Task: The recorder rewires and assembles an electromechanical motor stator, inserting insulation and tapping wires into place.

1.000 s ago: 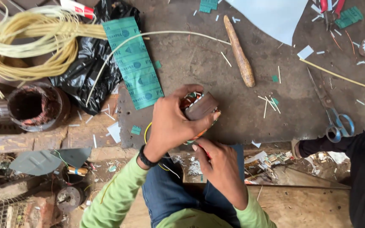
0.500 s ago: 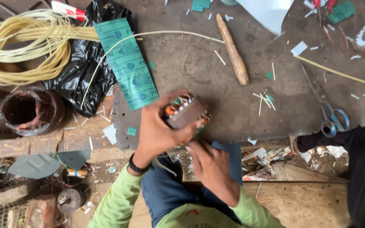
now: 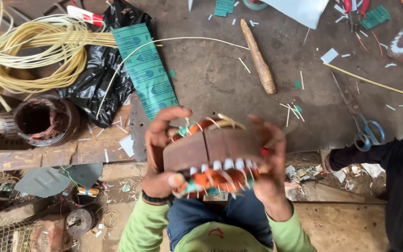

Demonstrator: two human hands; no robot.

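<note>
Above the lap, the motor stator (image 3: 213, 156) has been raised from the workbench (image 3: 211, 79) and is gripped between left hand (image 3: 160, 154) and right hand (image 3: 270, 172), windings exposed for inspection.

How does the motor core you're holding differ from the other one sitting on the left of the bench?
The held motor core is lifted off the bench between the left hand and right hand, its side facing the camera; the bench motor core rests untouched, its open bore facing up. The held one shows bright orange windings with white slips; the bench one looks dark and dull reddish. Both are round brown rings holding wire windings.
</note>
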